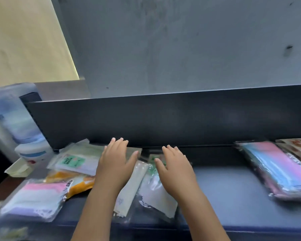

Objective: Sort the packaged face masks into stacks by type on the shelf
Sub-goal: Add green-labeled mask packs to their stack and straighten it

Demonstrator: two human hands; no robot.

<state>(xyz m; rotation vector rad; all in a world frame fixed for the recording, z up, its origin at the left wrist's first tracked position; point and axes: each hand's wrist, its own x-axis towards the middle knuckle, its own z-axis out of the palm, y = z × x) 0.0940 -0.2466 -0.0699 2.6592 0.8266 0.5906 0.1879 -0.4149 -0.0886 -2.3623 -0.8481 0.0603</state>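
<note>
Left grip (116, 164): wide, fingers straight and spread, palm down, holding nothing; fingertips reach the foot of the dark back panel (163, 122) at the shelf's rear edge. Right grip (175, 168): wide as well, fingers straight, palm down, nothing pinched; just beside the left, thumbs near each other. Cannot tell whether either palm presses the packets below or hangs just above them. Under the right grip: clear packet (156, 193) with a white mask inside and a green label at its far end, lying tilted, near end toward the shelf's front edge. Between the two forearms: cream packet (132, 186), long and narrow, touching the clear packet's left side. Toward the shelf's left end, a loose heap: green-label packet (73, 161) printed FACE MASK on top near the rear edge; orange-and-white packet (76, 184) partly under it; pastel pack (36, 199) in pink, white and lilac bands by the front-left corner, touching the orange one. Shelf (233, 188): dark blue-grey surface. At the right end: pink-and-blue pack (281, 171), thick, angled from rear edge toward the front; just behind it a red-printed packet (299, 145), blurred. Off the left end: upturned water bottle (19, 119) on a white base. Grey wall (181, 40) above the back panel
</note>
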